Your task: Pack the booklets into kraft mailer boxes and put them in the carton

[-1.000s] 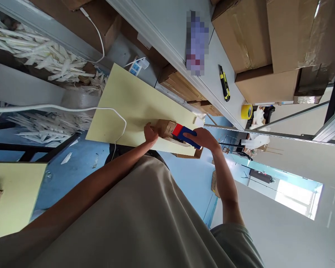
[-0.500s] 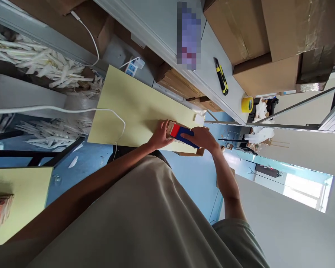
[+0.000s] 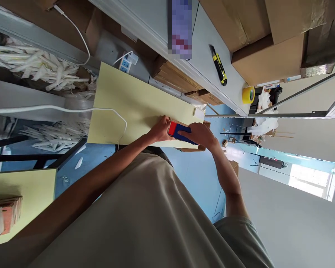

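Note:
A narrow blue and red box (image 3: 175,131) is between my two hands over the front edge of the pale yellow table (image 3: 134,93). My left hand (image 3: 160,131) is closed around its red end, where some brown cardboard shows behind the fingers. From the other side, my right hand (image 3: 199,133) grips the blue part, thumb lying along the top face. An open cardboard box (image 3: 194,149) is partly hidden under my right hand. What lies between my left fingers and palm is hidden.
A white cable (image 3: 106,109) crosses the table's left part. Beyond the table, a power strip (image 3: 125,65) sits low. On the grey shelf lie a yellow and black utility knife (image 3: 219,66), a tape roll (image 3: 248,95) and large cartons (image 3: 268,59). White strips (image 3: 36,59) are heaped at left.
The view has shifted slightly. My left hand now covers more of the box's end, hiding the brown printed face seen before. My right hand keeps its grip on the blue part.

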Available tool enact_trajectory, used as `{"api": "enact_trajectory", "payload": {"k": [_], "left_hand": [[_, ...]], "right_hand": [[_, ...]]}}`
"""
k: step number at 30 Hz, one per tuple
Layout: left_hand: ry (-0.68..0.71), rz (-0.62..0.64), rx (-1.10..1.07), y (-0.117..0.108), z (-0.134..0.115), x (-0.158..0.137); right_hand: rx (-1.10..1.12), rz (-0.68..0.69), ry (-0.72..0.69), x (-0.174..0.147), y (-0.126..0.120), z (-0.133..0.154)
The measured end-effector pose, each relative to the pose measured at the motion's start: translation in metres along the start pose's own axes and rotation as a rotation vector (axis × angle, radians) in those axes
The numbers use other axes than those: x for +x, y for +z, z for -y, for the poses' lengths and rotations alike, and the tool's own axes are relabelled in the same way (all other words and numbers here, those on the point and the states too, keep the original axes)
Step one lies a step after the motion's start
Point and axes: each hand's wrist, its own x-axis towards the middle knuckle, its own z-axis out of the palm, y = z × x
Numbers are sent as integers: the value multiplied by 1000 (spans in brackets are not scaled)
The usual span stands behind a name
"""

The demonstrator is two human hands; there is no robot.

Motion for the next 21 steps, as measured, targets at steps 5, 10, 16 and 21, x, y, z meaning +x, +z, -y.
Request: {"api": "enact_trajectory", "payload": {"k": [5, 10, 16, 21], "left_hand": [[21, 82, 142, -2, 3, -8], [-14, 93, 172, -2, 6, -7], [-59, 11, 192, 6, 8, 2], [-142, -61, 260, 16, 12, 3]], "right_hand": [[-39, 48, 29, -2, -4, 1], [-81, 98, 38, -7, -8, 1], [-76, 96, 18, -12, -12, 13], [-87, 90, -7, -11, -8, 7]]}}
